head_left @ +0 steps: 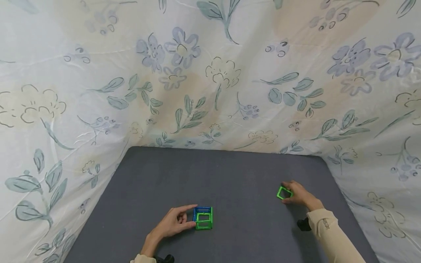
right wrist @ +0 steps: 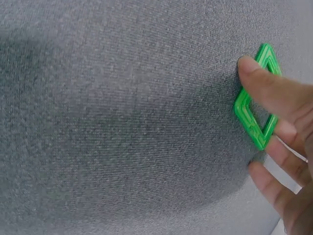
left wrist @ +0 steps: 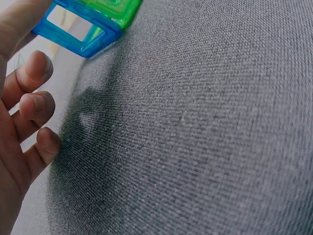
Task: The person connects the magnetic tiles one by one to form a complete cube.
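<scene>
A small upright structure of blue and green square frame tiles stands on the grey table near the front middle. My left hand pinches its left side, index finger on the top edge and thumb low. In the left wrist view the blue tile and a green tile sit at the top left, with my other fingers curled beside them. To the right, my right hand pinches a single green square tile, tilted up off the table. The right wrist view shows this green tile under my fingers.
A floral cloth hangs as a backdrop behind the table and drapes down both sides. Bare grey tabletop lies between the two hands and toward the back edge. Small black wrist cameras show at the sleeves.
</scene>
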The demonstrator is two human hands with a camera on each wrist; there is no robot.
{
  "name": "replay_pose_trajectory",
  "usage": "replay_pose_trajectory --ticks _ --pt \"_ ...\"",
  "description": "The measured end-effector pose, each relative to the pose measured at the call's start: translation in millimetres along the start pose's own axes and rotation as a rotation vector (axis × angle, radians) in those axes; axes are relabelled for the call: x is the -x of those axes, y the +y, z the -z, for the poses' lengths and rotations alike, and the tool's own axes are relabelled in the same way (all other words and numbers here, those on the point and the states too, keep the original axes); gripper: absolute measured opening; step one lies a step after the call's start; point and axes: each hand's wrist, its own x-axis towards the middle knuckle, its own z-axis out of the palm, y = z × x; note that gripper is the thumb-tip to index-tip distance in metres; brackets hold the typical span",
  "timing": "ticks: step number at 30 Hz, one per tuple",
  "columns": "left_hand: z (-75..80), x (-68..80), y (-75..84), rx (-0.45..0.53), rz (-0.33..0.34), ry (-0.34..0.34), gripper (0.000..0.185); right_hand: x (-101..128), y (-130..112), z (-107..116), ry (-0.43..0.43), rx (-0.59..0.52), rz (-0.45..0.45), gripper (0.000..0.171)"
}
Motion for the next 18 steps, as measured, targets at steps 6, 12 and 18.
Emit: replay_pose_trajectory --ticks 6,12,18 --pt "-0.4 -1.0 -0.6 -0.001 0.002 -0.008 0.063 3.2 5.8 -2.9 0.019 -0.026 -0.004 0.072" --pt "-1.7 -1.6 -1.4 0.011 -0.033 -0.008 0.059 8.3 9.2 -6.4 0.05 -0.018 -0.008 0.059" --pt "-2.0 -1.4 0.1 0.04 -0.042 0.001 0.058 10.5 -4.1 -3.9 0.092 -0.031 0.034 0.059"
